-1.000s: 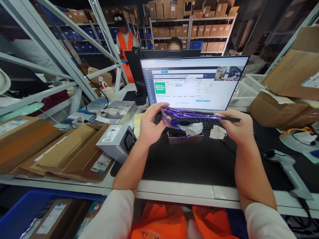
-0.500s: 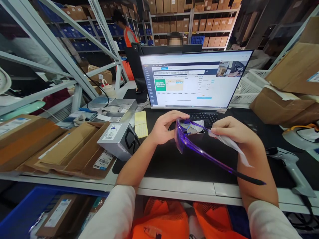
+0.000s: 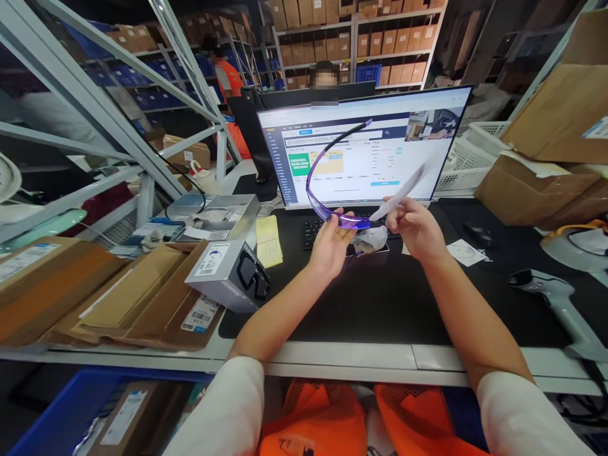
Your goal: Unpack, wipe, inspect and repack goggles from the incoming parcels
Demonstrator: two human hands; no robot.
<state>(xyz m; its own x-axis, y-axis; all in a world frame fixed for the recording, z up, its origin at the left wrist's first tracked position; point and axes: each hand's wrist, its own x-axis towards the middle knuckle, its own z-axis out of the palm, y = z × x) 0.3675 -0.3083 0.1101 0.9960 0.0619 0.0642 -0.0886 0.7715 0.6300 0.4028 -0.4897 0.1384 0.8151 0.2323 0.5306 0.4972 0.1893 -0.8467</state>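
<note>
My left hand pinches a pair of clear purple glasses by the frame's lower edge and holds them upright in front of the monitor. One temple arm arcs up across the screen. My right hand is closed on a white strip of paper or cloth next to the glasses. Below both hands a small open box with crumpled white wrapping sits on the black desk mat, by the keyboard.
A grey glasses carton and flat cardboard boxes lie at left. At right are a barcode scanner, a white card and stacked cartons. Two people are behind the monitor. Metal racking stands at left.
The glasses went from lying flat over the box, to tilted toward me, to raised upright before the screen. My right hand let go of the temple and picked up the white strip.
</note>
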